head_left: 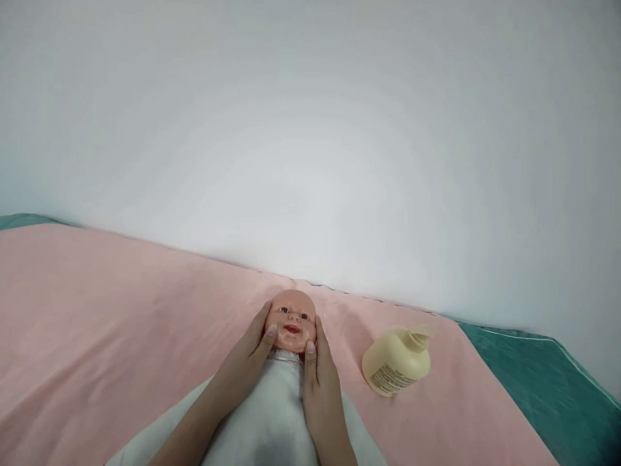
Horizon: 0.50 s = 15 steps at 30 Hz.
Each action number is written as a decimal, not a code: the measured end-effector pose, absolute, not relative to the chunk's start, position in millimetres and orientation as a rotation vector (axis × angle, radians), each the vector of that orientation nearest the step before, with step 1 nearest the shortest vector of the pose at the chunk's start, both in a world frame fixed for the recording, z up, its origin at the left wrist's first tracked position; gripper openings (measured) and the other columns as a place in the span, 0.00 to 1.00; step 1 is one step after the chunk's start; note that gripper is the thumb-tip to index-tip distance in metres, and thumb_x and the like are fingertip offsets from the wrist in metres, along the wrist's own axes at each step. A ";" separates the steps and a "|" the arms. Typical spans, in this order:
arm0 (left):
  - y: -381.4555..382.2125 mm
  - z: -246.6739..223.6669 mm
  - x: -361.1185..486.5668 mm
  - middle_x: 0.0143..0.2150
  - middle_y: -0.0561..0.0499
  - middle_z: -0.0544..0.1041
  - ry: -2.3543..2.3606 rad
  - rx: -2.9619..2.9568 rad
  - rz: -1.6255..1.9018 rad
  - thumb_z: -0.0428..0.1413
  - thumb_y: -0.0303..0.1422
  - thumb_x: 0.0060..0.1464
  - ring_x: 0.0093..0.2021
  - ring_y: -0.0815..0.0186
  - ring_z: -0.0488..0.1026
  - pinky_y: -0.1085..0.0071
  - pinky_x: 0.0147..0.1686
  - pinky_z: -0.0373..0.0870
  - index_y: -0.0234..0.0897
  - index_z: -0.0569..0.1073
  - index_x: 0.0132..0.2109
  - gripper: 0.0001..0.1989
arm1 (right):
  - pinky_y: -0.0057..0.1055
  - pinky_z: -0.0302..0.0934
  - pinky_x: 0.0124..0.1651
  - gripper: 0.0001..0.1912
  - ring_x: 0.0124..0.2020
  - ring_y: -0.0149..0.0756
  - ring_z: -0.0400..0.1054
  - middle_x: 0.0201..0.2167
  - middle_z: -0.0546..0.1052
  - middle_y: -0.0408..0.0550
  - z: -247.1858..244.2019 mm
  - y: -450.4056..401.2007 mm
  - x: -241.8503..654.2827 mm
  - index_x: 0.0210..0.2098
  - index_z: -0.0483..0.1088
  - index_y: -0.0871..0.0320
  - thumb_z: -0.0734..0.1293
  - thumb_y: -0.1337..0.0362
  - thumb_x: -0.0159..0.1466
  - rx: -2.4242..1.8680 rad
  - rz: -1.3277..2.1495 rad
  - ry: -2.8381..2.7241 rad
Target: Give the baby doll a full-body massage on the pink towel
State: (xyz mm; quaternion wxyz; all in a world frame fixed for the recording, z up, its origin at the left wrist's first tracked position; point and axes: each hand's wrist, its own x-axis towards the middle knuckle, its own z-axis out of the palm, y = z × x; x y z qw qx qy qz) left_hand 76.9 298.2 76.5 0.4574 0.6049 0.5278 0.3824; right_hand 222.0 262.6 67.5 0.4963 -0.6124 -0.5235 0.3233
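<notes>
A baby doll (292,304) in a white garment (272,414) lies face up on the pink cloth, its head toward the wall. My left hand (250,359) cups one side of its head, the thumb resting on the cheek. On the other side, my right hand (320,375) holds the head too, with its thumb by the jaw. The fingers of both hands curve around behind the head and are partly hidden. To the right of my right hand is a pale yellow pump bottle (395,361) with printed text on its side.
Pink cloth (145,310) covers most of the surface. A green cloth (548,375) shows at the right, and a bit of green also at the far left. A plain white wall (301,129) rises behind the surface's back edge.
</notes>
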 end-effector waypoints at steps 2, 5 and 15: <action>298.2 75.7 76.5 0.71 0.52 0.47 1.313 1.492 0.921 0.39 0.53 0.61 0.69 0.59 0.46 0.59 0.65 0.49 0.43 0.45 0.69 0.35 | 0.40 0.46 0.67 0.34 0.67 0.40 0.47 0.67 0.53 0.45 68.9 261.9 221.7 0.67 0.48 0.54 0.53 0.44 0.67 -1.490 0.778 -1.273; 299.4 71.2 76.7 0.70 0.50 0.49 1.339 1.502 0.928 0.44 0.52 0.60 0.68 0.57 0.49 0.59 0.64 0.53 0.44 0.46 0.69 0.36 | 0.39 0.47 0.66 0.36 0.67 0.41 0.46 0.67 0.54 0.46 72.5 260.0 220.0 0.67 0.49 0.55 0.57 0.45 0.65 -1.480 0.770 -1.268; 303.4 59.6 76.5 0.69 0.46 0.53 1.247 1.513 0.981 0.54 0.49 0.55 0.66 0.54 0.54 0.59 0.62 0.58 0.43 0.43 0.69 0.43 | 0.40 0.50 0.65 0.37 0.66 0.42 0.49 0.66 0.54 0.47 69.5 260.6 219.8 0.67 0.47 0.54 0.61 0.48 0.64 -1.459 0.805 -1.252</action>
